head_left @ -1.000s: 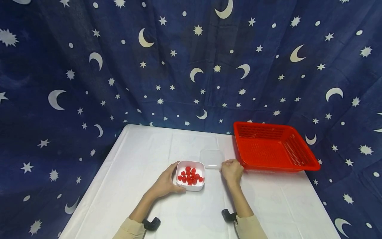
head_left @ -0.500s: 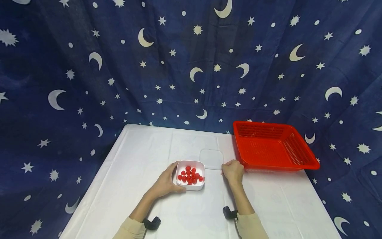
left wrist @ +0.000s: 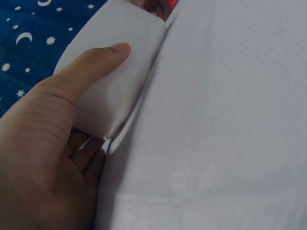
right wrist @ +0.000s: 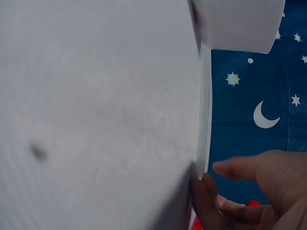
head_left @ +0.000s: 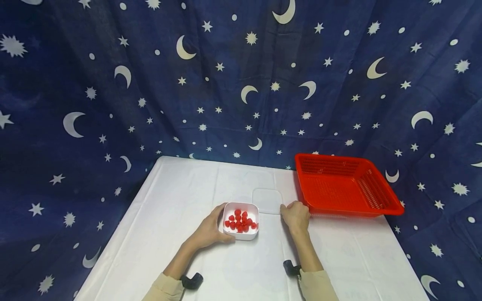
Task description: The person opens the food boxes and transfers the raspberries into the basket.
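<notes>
My left hand grips a white square container from its left side, thumb along the near wall. Several small red berries, shaped like raspberries, lie inside it. Behind and to the right of the container, a clear square lid lies flat on the table. At the lid's near right corner is my right hand. The right wrist view shows its thumb raised apart from the index finger, whose tip is right at the lid's edge.
A red perforated basket stands at the back right, close beyond my right hand. White cloth covers the table. A dark blue curtain with moons and stars hangs behind and at both sides.
The lid's bright sheen has gone and it now lies flat. My right hand has shifted slightly right at its corner. The left hand and container have stayed in place.
</notes>
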`<state>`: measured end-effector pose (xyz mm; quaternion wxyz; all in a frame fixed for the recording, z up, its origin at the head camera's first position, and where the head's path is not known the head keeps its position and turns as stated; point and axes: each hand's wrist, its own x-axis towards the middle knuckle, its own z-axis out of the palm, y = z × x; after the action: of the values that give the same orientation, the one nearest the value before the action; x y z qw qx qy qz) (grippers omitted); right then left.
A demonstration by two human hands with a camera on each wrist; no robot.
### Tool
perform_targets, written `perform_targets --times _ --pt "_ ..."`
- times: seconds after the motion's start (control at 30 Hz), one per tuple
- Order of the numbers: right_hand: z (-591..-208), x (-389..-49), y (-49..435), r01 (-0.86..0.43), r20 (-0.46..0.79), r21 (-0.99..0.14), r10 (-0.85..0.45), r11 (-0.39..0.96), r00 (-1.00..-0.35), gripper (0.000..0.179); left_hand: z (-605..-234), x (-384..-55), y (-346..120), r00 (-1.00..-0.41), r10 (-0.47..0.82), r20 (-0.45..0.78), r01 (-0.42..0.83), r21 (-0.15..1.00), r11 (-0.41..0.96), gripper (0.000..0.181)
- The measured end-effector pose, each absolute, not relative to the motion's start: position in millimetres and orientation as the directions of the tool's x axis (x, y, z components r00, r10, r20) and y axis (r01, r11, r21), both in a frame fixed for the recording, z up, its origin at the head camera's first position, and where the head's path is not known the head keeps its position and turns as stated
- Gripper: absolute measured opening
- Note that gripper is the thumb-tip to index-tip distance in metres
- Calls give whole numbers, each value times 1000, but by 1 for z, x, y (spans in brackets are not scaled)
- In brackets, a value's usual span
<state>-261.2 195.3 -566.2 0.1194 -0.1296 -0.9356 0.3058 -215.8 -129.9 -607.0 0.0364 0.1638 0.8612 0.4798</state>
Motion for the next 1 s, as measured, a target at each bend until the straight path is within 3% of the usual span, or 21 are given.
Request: perform_targets --times 0.4,0.7,1.0 --pt "-542 -253 179 154 179 -561 301 813 -937 32 -604 -216 -130 -942 326 84 247 832 498 121" --pt "-510 -247 156 -139 386 -555 106 821 -916 24 -604 -214 -130 -945 319 72 235 828 509 122" --pt "-494 -238 132 -297 427 -486 -73 822 -901 20 -603 -214 -128 -946 318 63 225 835 502 121"
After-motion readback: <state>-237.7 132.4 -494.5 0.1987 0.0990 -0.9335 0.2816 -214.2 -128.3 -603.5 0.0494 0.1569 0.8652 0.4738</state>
